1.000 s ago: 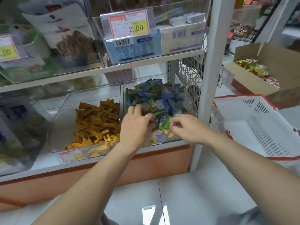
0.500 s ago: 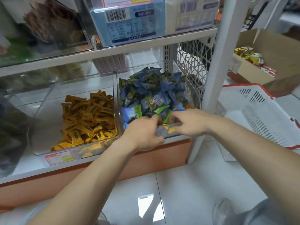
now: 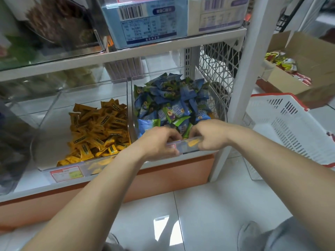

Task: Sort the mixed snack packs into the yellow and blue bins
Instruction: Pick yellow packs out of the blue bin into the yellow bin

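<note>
Shop shelf [image 3: 163,43] with clear tubs, tiled floor below. The blue bin [image 3: 131,98] is heaped with blue packs [image 3: 172,95], and the yellow bin [image 3: 54,134] just left of it holds the yellow packs [image 3: 97,127]. A few stray yellow ones [image 3: 193,142] show through the blue bin's front wall, low down. Both hands are at that front edge: left hand [image 3: 157,142] and right hand [image 3: 210,134] have their fingers curled down behind the lip, tips hidden, so I can't tell if either is actually pinching a pack. My guess on handling: these are tiny, light, crinkly foil sachets, slippery when piled, so I'd nip one by its crimped end seam rather than the puffy middle. Nothing fragile-looking. Writing-wise, the price tag [image 3: 67,173] on the yellow bin, left of the blue one, is red-bordered but too blurry to read. Same for the barcoded boxes [image 3: 145,19] above the blue bin.
</note>
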Tool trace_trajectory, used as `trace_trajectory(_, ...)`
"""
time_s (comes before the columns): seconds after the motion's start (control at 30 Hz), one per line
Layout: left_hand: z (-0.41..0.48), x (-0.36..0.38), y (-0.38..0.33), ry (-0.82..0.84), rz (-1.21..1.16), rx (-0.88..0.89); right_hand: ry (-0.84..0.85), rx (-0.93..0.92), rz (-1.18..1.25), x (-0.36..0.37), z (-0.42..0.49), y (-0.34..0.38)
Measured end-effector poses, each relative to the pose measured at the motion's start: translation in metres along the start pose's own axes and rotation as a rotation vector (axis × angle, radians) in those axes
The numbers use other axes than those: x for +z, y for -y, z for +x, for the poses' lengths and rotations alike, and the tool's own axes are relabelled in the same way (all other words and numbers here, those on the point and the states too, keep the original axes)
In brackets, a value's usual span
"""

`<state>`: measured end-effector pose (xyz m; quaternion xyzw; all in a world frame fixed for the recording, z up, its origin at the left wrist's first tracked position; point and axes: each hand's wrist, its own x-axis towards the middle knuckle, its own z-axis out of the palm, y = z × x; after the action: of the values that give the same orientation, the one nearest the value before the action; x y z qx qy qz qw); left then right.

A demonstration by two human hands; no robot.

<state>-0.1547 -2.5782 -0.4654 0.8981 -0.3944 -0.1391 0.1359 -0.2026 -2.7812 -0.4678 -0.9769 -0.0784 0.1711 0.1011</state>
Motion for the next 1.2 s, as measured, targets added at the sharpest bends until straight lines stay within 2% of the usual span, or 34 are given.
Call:
trace_trajectory(0.1, 0.001, -0.004, 0.003, 0.028, -0.052, 0.004, -0.067, -0.034, 0.178, -0.004, -0.004, -0.006)
trace_trajectory(0.2, 0.001, -0.005, 0.004, -0.036, -0.131, -0.018, -0.183, -0.061, 0.311, -0.005, -0.01, -0.014)
trace_trajectory(0.33, -0.001, -0.006, 0.003, -0.113, -0.213, -0.034, -0.253, -0.086, 0.562, -0.005, -0.017, -0.02)
trace_trajectory(0.57, -0.008, -0.016, -0.006, -0.389, -0.611, -0.057, -0.573, -0.078, 0.803, -0.006, -0.022, -0.007)
trace_trajectory(0.67, -0.013, -0.011, -0.016, -0.398, -0.78, -0.07, -0.568, -0.108, 0.976, -0.008, -0.026, 0.006)
trace_trajectory(0.8, -0.015, -0.008, -0.025, -0.307, -0.966, -0.115, -0.596, -0.074, 1.089, -0.008, -0.026, 0.022)
trace_trajectory(0.9, -0.017, -0.007, -0.022, -0.316, -0.797, -0.021, -0.587, -0.046, 1.179, -0.007, -0.027, 0.026)
trace_trajectory(1.0, -0.017, -0.002, -0.02, -0.353, -0.709, -0.011, -0.484, -0.079, 1.312, -0.005, -0.028, 0.028)
trace_trajectory(1.07, -0.014, 0.001, -0.016, -0.377, -0.609, -0.05, -0.496, -0.061, 1.209, 0.0, -0.026, 0.026)
trace_trajectory(1.13, -0.011, 0.002, -0.012, -0.398, -0.432, -0.09, -0.608, -0.001, 0.812, 0.005, -0.024, 0.019)
trace_trajectory(1.2, -0.008, 0.001, -0.008, -0.414, -0.349, -0.124, -0.564, 0.002, 0.557, 0.006, -0.027, 0.015)
